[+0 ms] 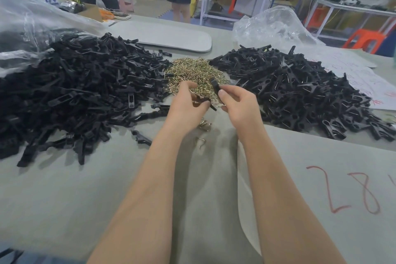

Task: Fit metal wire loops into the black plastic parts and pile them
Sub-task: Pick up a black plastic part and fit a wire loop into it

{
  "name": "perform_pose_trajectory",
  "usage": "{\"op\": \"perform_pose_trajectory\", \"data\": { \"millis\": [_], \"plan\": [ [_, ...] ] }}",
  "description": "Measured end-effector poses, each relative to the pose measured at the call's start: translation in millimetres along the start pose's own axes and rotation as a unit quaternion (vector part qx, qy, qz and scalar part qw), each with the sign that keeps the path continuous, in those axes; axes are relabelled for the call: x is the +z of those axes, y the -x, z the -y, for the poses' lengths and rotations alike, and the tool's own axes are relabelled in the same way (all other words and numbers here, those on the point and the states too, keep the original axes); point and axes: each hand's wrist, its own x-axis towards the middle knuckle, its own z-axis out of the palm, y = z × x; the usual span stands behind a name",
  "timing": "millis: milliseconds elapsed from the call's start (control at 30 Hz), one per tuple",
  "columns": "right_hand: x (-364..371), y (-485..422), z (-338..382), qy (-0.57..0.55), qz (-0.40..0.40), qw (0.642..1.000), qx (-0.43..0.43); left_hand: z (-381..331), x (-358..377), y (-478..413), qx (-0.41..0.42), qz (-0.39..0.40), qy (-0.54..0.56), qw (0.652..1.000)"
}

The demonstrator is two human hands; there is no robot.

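Observation:
A big heap of bare black plastic parts (81,90) covers the table's left side. At centre lies a mound of brass-coloured wire loops (192,73). On the right sits a pile of black parts with wire loops fitted (304,90). My left hand (188,105) grips black plastic parts (201,100) just in front of the wire mound. My right hand (237,103) pinches one black part (215,87) upright between thumb and fingers, close beside the left hand.
Loose wire loops (201,133) and a stray black part (141,137) lie on the grey table cover near my wrists. Clear plastic bags (272,25) sit at back left and back right. A grey board (162,35) lies behind the piles. Two people stand beyond the table.

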Motion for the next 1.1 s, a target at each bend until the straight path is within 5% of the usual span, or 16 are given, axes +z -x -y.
{"op": "perform_pose_trajectory", "data": {
  "millis": [300,867,1100],
  "plan": [
    [5,8,12,0.002,0.060,0.997,-0.048,-7,0,-1,-0.007,-0.029,0.121,0.992],
    [5,5,6,0.099,0.023,0.992,-0.075,-9,-1,0,0.017,-0.003,0.094,0.995],
    [1,4,7,0.083,0.022,0.995,-0.057,-7,-3,2,0.006,0.030,0.219,0.975]
  ]
}}
